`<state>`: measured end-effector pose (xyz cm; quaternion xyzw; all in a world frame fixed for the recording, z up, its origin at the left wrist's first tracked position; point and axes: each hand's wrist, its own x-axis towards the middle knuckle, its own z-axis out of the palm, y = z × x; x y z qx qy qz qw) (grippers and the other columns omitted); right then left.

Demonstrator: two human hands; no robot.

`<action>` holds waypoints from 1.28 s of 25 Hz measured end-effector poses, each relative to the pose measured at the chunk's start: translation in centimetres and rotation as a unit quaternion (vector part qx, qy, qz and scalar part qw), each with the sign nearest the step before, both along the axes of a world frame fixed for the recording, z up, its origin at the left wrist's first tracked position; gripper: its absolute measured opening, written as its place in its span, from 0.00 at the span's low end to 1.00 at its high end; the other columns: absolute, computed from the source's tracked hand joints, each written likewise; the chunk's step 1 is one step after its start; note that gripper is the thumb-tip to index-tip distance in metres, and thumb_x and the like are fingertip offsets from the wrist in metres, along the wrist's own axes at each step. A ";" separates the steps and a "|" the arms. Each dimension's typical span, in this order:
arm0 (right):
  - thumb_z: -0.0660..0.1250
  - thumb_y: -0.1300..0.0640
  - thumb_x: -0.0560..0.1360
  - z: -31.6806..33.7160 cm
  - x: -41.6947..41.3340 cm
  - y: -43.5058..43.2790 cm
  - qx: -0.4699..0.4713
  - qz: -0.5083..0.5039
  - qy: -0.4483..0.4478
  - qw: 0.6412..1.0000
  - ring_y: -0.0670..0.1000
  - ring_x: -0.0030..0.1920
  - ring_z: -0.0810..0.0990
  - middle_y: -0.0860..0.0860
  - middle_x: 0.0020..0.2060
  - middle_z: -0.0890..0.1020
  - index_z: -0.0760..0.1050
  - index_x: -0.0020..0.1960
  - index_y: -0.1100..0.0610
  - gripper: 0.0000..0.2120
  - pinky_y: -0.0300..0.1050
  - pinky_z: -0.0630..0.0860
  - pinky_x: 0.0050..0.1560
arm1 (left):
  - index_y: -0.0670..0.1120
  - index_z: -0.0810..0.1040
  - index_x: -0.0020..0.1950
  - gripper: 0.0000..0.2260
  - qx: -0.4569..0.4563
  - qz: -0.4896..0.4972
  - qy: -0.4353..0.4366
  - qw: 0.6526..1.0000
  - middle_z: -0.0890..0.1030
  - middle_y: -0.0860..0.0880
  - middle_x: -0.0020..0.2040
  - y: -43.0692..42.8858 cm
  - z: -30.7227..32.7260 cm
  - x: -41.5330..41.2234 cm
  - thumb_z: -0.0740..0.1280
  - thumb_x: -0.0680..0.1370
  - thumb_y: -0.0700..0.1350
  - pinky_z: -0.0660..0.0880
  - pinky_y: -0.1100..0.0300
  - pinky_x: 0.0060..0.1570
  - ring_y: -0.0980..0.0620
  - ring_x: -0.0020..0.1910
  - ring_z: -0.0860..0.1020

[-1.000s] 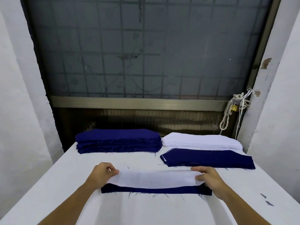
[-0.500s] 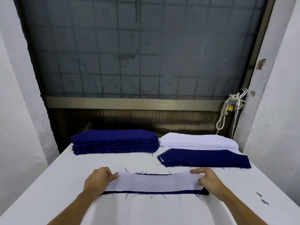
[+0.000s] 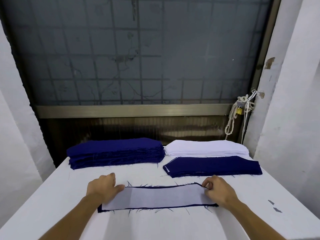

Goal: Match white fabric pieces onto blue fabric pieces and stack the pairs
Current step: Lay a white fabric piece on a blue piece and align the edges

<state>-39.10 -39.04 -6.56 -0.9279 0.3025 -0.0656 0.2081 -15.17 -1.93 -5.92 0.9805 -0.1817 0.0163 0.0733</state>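
On my feed the white piece (image 3: 161, 197) lies on the blue piece (image 3: 100, 209) at the near middle of the tabletop (image 3: 52, 196), the blue showing only as a thin frayed border. My left hand (image 3: 103, 189) keeps no grip, its fingers flat on the white piece's left end. My right hand (image 3: 219, 192) has a pinching grip on its far right corner. Behind sit a blue stack (image 3: 116, 152), a white stack (image 3: 206, 148) and a blue-topped pile (image 3: 213, 166)

2 bare hands (image 3: 102, 189) (image 3: 219, 191), 2 bare forearms (image 3: 69, 218)
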 end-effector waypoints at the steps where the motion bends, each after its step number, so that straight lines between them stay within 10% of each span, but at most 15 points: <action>1: 0.64 0.56 0.71 0.1 0.3 -0.2 -0.017 0.004 -0.012 1.000 0.43 0.45 0.76 0.42 0.42 0.77 0.77 0.45 0.40 0.10 0.38 0.73 0.41 | 0.55 0.68 0.43 0.21 -0.010 -0.005 -0.013 1.000 0.77 0.56 0.38 -0.7 0.8 0.1 0.60 0.75 0.72 0.68 0.61 0.33 0.57 0.35 0.76; 17: 0.63 0.51 0.82 4.5 9.8 -9.1 -0.077 0.006 -0.094 0.993 0.46 0.45 0.79 0.45 0.46 0.83 0.80 0.54 0.48 0.07 0.43 0.79 0.49 | 0.51 0.78 0.47 0.11 -0.136 -0.160 0.060 0.976 0.82 0.52 0.44 -24.3 8.3 3.9 0.65 0.81 0.57 0.79 0.54 0.45 0.53 0.44 0.80; 23: 0.62 0.49 0.82 2.8 13.8 -14.1 -0.125 -0.011 -0.087 0.988 0.47 0.52 0.75 0.46 0.55 0.81 0.79 0.58 0.49 0.09 0.41 0.77 0.57 | 0.46 0.78 0.63 0.16 -0.112 -0.159 0.038 0.980 0.81 0.48 0.57 -31.4 5.2 6.7 0.64 0.83 0.56 0.80 0.51 0.55 0.49 0.55 0.80; 32: 0.62 0.46 0.82 0.6 17.4 -17.5 -0.152 -0.003 -0.070 0.986 0.47 0.61 0.74 0.45 0.61 0.77 0.78 0.60 0.47 0.11 0.42 0.73 0.63 | 0.48 0.80 0.53 0.11 -0.103 -0.102 0.032 0.989 0.83 0.51 0.50 -35.5 3.6 9.3 0.71 0.78 0.55 0.77 0.57 0.44 0.50 0.49 0.81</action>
